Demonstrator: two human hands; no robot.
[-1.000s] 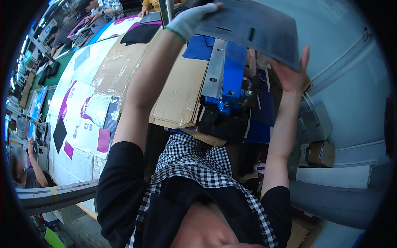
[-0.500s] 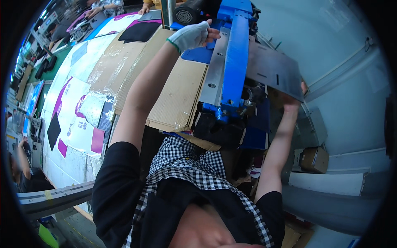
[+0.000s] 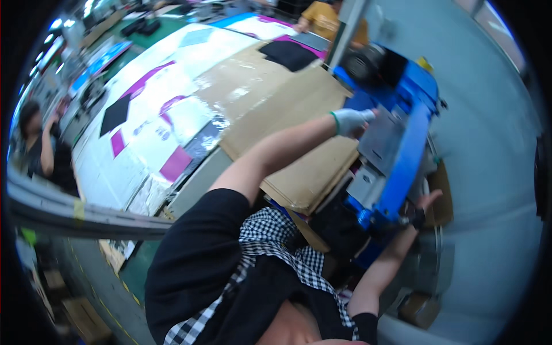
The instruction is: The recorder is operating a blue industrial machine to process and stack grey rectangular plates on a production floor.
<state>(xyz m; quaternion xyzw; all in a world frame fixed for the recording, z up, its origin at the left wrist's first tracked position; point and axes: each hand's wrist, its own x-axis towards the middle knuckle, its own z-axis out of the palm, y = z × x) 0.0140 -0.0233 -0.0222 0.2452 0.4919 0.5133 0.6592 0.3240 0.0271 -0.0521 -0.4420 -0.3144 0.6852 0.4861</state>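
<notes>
A flat grey metal plate (image 3: pixel 382 141) with small slots lies across the bed of a blue machine (image 3: pixel 406 155), under its long blue beam. My left hand (image 3: pixel 355 122), in a white glove with bare fingertips, is closed on the plate's left edge; blur softens the fingers. On the far side of the beam, my right hand (image 3: pixel 426 202) is bare and holds nothing, its fingers apart beside the machine. Below the plate, a steel part of the bed (image 3: pixel 363 187) shows.
Brown cardboard (image 3: pixel 313 172) covers the bench left of the machine. Beyond it lie white and magenta printed sheets (image 3: pixel 152 138) and a black sheet (image 3: pixel 289 54). A grey rail (image 3: pixel 86 210) crosses at left. Co-workers, one in yellow (image 3: pixel 322 20), are in the background. A cardboard box (image 3: pixel 420 309) stands at lower right.
The plate has passed from the right side of the beam to its left side. My left hand has closed on its edge, and my right hand has let go. The view has turned.
</notes>
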